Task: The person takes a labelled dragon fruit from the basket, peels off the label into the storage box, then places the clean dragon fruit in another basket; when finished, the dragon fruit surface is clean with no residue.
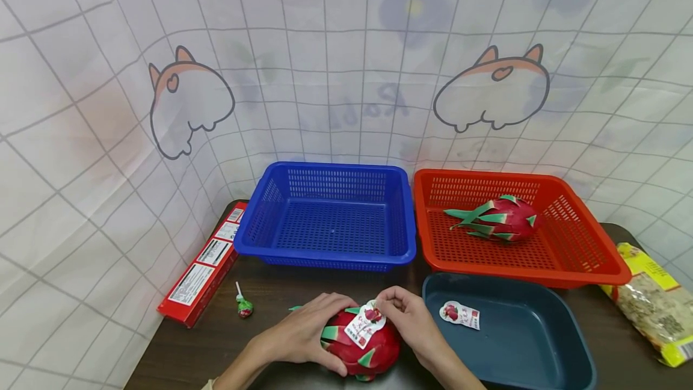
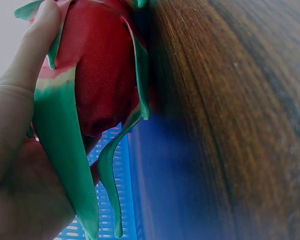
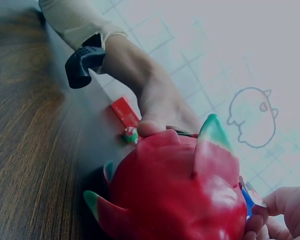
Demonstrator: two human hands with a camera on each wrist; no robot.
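Note:
A red dragon fruit (image 1: 383, 351) with green-tipped scales lies on the dark table at the front middle. My left hand (image 1: 305, 333) grips it from the left, thumb on the near side and fingers over the top. On its upper face is a white sticker (image 1: 364, 325) with a fruit picture and red print. Between right thumb and fingertips, my right hand (image 1: 408, 321) pinches the sticker's upper right edge. In the left wrist view, long green scales (image 2: 65, 145) hang from the fruit beside the left thumb. The right wrist view shows the fruit's smooth end (image 3: 175, 195).
Behind are a blue basket (image 1: 325, 259) and a red basket (image 1: 590, 257) holding another dragon fruit (image 1: 511, 219). A dark teal tray (image 1: 520, 342) at right holds a similar sticker (image 1: 460, 315). Leftward lie a lollipop (image 1: 245, 306) and a red box (image 1: 203, 275); far right, a yellow-ended bag (image 1: 652, 306).

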